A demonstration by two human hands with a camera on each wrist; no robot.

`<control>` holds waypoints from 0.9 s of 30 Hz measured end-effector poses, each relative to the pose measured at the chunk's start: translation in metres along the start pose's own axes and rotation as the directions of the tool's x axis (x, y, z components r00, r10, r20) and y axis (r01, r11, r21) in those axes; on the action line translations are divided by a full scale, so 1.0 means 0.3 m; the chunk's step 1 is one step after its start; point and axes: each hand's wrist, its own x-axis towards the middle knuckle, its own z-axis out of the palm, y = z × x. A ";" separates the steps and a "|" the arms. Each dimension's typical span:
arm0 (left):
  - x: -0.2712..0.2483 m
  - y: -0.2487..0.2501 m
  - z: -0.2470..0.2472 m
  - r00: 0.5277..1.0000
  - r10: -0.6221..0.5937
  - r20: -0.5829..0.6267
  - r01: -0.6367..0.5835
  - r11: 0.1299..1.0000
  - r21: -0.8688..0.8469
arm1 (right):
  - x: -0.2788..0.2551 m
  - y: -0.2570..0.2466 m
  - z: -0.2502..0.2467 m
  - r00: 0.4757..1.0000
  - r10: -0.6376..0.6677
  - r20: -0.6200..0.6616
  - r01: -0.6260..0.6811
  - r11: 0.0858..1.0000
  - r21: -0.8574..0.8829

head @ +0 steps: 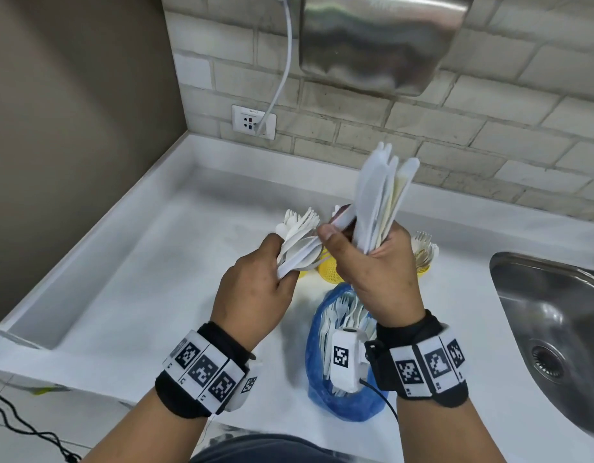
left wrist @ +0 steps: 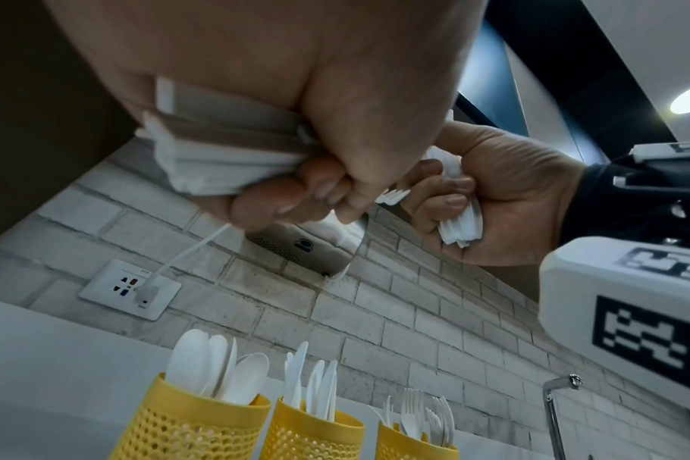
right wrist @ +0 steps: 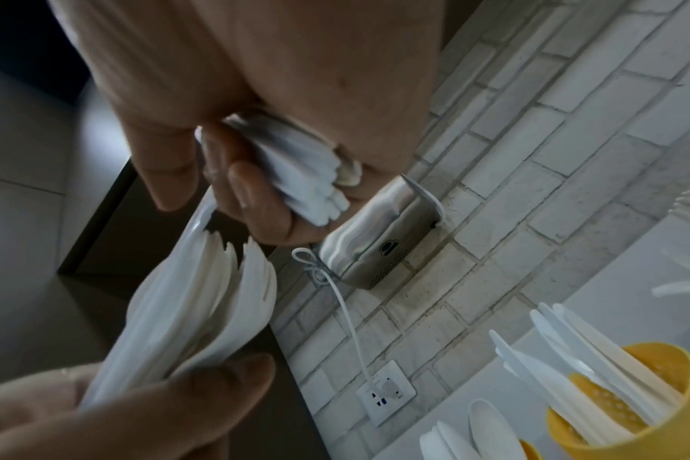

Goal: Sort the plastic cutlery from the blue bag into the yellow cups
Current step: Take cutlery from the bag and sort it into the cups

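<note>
My left hand (head: 255,289) grips a mixed bundle of white forks and spoons (head: 300,237) above the counter. My right hand (head: 375,262) holds a bunch of white knives (head: 377,198) upright, its thumb reaching toward the left bundle. The same knife handles (right wrist: 308,183) poke out of my right fist in the right wrist view. Below my hands lies the blue bag (head: 342,359), open and still full of cutlery. Three yellow mesh cups stand in a row: one with spoons (left wrist: 193,426), one with knives (left wrist: 308,432), one with forks (left wrist: 414,442).
A steel sink (head: 556,329) is set in the white counter (head: 148,295) at the right. On the brick wall hang a metal dispenser (head: 379,38) and a socket (head: 253,121) with a white cable plugged in. A black cable (head: 28,426) trails at lower left.
</note>
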 end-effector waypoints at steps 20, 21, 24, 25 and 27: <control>-0.031 0.010 -0.002 0.982 0.142 -0.120 -0.180 0.889 -0.422 | 0.028 0.000 -0.047 0.897 0.441 -0.039 -0.188 0.461 0.867; -0.032 0.013 0.000 0.981 0.156 -0.118 -0.192 0.884 -0.427 | 0.026 -0.004 -0.042 0.893 0.449 -0.017 -0.199 0.429 0.881; -0.039 0.026 -0.001 0.979 0.176 -0.104 -0.204 0.882 -0.424 | 0.022 -0.020 -0.045 0.889 0.457 0.003 -0.178 0.341 0.923; -0.040 0.035 -0.003 0.979 0.182 -0.096 -0.206 0.880 -0.429 | 0.021 -0.028 -0.052 0.889 0.457 0.002 -0.164 0.316 0.935; -0.044 0.048 -0.004 0.982 0.179 -0.062 -0.186 0.848 -0.496 | 0.021 -0.031 -0.073 0.884 0.467 -0.011 -0.142 0.291 0.946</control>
